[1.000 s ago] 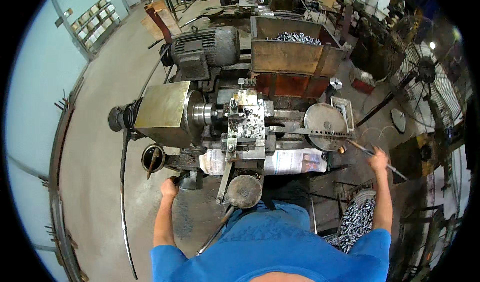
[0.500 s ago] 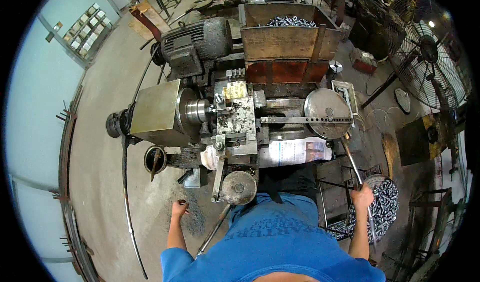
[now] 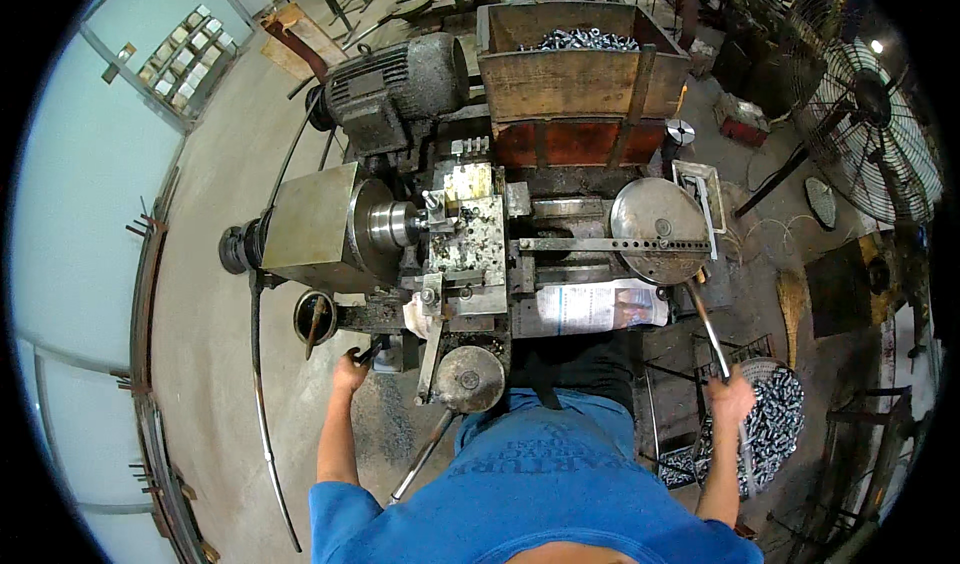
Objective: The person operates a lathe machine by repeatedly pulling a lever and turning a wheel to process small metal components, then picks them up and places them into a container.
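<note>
My right hand [image 3: 731,397] is closed round a long metal lever [image 3: 708,334] that slopes down from the round steel disc [image 3: 657,229] at the right of the lathe. My left hand [image 3: 349,372] is beside the lathe's front left corner, its fingers curled at the lower end of a short black handle [image 3: 372,351]. The fingertips look dark and show only in small. A steel chuck [image 3: 393,223] faces the tool post [image 3: 436,209] on the cross slide [image 3: 468,244]. A second disc [image 3: 470,379] with a lever [image 3: 422,454] sits close before me.
A wooden box [image 3: 565,89] of small metal parts stands behind the lathe. A basket [image 3: 775,419] of similar parts is at my right, near a floor fan [image 3: 870,99]. A pot with a brush [image 3: 314,319] hangs at left; a motor [image 3: 395,82] sits behind.
My left hand has moved up and forward to the black handle. The cross slide and the near disc have shifted slightly left. My right hand stays on the lever.
</note>
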{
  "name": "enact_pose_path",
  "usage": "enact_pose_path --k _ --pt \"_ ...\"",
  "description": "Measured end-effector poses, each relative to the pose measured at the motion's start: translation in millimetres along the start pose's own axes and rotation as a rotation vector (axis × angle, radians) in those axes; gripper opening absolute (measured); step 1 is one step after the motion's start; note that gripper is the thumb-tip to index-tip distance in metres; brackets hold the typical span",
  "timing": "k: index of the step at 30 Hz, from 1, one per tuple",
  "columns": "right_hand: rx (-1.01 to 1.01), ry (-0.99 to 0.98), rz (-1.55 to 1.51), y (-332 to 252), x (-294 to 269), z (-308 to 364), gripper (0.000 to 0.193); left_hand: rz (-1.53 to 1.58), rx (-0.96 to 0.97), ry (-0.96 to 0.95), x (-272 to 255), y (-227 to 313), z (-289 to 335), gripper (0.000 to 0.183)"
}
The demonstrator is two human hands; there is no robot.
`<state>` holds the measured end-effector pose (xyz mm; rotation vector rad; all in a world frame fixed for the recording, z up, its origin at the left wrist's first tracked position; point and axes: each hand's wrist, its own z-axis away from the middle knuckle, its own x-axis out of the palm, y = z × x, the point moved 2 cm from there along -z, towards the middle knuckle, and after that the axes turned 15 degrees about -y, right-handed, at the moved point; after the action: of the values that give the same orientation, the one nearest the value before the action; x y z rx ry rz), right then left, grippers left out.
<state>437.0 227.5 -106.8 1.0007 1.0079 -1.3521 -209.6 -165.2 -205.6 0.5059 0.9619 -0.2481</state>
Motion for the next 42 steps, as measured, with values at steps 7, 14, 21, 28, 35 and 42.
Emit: enact_pose_path --k 7,14,21,28,35,42 --pt "-0.111 0.316 0.163 56.0 -21.6 -141.0 0.028 -0.302 -0.023 0.012 13.8 32.5 -17.1 0.041" --pt "0.082 0.189 0.17 9.1 -52.0 -203.9 0.036 -0.108 -0.163 0.088 76.9 -11.9 -41.9 0.039" --pt "-0.414 0.42 -0.064 -47.4 -56.3 -151.8 0.062 -0.129 -0.114 -0.033 63.0 -18.0 -29.5 0.034" --pt "-1.262 0.118 -0.525 -291.5 -145.9 -8.8 0.047 0.362 -0.049 -0.29 -5.4 -48.0 -1.5 0.048" --pt "-1.71 0.292 0.021 -485.9 -138.8 100.1 0.032 0.396 0.095 0.641 -208.7 -46.7 115.9 0.025" --pt "-1.517 0.033 0.545 -529.2 -118.4 101.3 0.023 0.049 -0.364 0.554 -133.0 -0.9 160.3 0.052"
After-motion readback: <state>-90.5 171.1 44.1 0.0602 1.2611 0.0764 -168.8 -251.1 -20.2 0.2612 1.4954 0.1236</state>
